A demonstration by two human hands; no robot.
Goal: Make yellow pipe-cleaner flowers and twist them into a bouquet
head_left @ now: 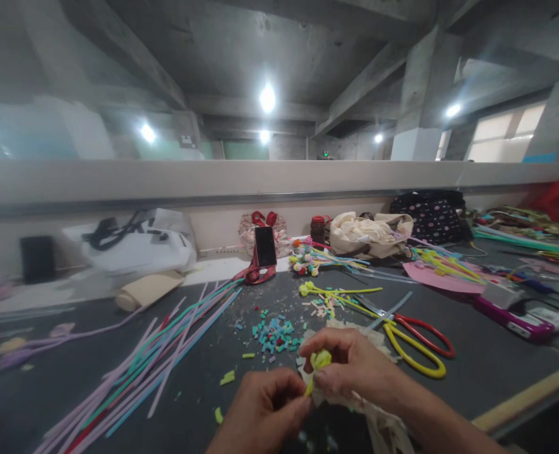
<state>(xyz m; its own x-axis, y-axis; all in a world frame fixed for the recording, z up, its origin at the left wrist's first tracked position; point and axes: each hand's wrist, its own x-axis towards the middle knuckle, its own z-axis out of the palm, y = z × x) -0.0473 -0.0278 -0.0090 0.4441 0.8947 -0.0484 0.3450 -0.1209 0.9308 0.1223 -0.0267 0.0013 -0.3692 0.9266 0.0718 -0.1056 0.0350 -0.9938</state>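
Between my hands is a small yellow pipe-cleaner flower [321,359]. My right hand [355,366] is closed around its bunched head, thumb and fingers pinching it. Below and to the left, my left hand [268,403] pinches its narrow lower end. Crumpled whitish cloth [378,410] lies under and behind the right hand. Just beyond the hands is a heap of blue and teal cut bits [275,334]. Farther back lies another yellow flower [307,288] with long stems. Scissors [418,343] with one red and one yellow handle rest to the right of my right hand.
Long pastel pipe cleaners [142,359] spread across the left of the dark table. A phone [265,246] stands upright at the back. Finished-looking colourful flowers [310,257], a cloth bag [371,233] and a purple power strip [513,320] lie toward the right.
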